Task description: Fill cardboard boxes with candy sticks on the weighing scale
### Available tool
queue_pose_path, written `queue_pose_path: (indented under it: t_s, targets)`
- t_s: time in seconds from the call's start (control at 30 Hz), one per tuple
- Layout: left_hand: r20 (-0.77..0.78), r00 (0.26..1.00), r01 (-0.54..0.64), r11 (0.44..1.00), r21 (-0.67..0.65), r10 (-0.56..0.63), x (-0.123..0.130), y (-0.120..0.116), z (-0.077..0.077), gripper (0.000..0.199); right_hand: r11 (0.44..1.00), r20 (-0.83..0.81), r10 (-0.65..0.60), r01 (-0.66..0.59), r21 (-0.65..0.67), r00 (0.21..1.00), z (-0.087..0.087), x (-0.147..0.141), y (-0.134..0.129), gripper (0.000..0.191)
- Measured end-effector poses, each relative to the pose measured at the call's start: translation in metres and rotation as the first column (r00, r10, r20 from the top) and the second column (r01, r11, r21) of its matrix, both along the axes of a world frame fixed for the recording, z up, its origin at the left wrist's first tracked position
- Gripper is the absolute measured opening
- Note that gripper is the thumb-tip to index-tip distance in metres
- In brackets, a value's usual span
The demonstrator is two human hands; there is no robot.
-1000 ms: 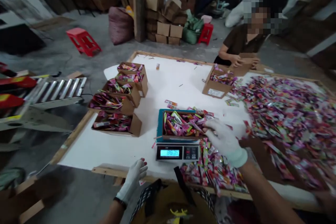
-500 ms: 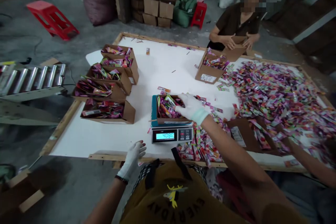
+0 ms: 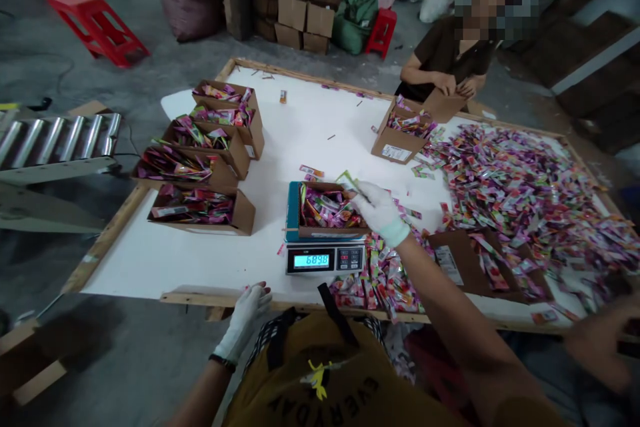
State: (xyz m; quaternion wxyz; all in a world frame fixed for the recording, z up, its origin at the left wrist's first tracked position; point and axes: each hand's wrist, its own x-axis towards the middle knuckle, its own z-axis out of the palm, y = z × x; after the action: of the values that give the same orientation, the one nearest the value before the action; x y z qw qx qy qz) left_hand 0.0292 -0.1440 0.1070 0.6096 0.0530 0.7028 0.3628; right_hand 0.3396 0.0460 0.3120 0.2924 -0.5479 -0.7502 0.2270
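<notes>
My right hand (image 3: 380, 213) in a white glove is above the right edge of a cardboard box (image 3: 333, 230) and pinches a green-and-pink sachet (image 3: 350, 180). The box is full of colourful sachets and stands on a blue tray (image 3: 291, 213) on a digital scale (image 3: 325, 259). My left hand (image 3: 243, 320), also gloved, rests flat at the front edge of the white table (image 3: 150, 267) and holds nothing. A heap of loose sachets (image 3: 383, 280) lies on the table just below my right hand.
A large spread of sachets (image 3: 525, 193) covers the table's right side. Several filled cardboard boxes (image 3: 193, 210) stand at left, beyond them a roller conveyor (image 3: 60, 143). A co-worker (image 3: 450, 60) folds a cardboard box (image 3: 440, 105) across the table; another person's hand (image 3: 600, 340) reaches in at lower right.
My right hand has lifted from inside the box and moved slightly right, with a sachet in its fingers. The number on the scale has risen. My left hand has barely moved.
</notes>
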Motion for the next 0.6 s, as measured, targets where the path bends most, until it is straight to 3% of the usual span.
queue_pose_path:
  t_s: [0.07, 0.17, 0.27, 0.33, 0.47, 0.6]
  targets:
    - [0.006, 1.0, 0.002, 1.0, 0.017, -0.002, 0.001, 0.005, 0.002, 0.035, 0.997, -0.066, -0.073, 0.074, 0.003, 0.995, 0.016, 0.017, -0.011, 0.039]
    - [0.011, 1.0, 0.004, 1.0, 0.029, -0.005, 0.004, 0.011, 0.003, 0.037, 0.982, 0.031, -0.189, 0.188, 0.026, 0.981, 0.037, 0.054, -0.027, 0.037]
    - [0.002, 1.0, 0.007, 1.0, 0.029, -0.007, 0.007, 0.015, 0.006, 0.041, 0.944, 0.213, -0.327, 0.307, 0.125, 0.921, 0.042, 0.093, -0.038, 0.028]
    - [-0.006, 1.0, 0.016, 0.999, 0.039, -0.016, 0.008, 0.02, 0.011, 0.044, 0.914, 0.254, -0.392, 0.343, 0.216, 0.884, 0.039, 0.11, -0.043, 0.032]
    - [-0.038, 0.999, 0.029, 0.99, 0.138, -0.024, 0.004, 0.056, 0.033, 0.05, 0.927, 0.159, -0.342, 0.305, 0.218, 0.926, 0.028, 0.104, -0.045, 0.039]
    - [-0.087, 0.996, 0.036, 0.949, 0.312, -0.01, 0.0, 0.118, 0.075, 0.055, 0.974, 0.15, -0.19, 0.167, 0.154, 0.97, 0.02, 0.068, -0.036, 0.032]
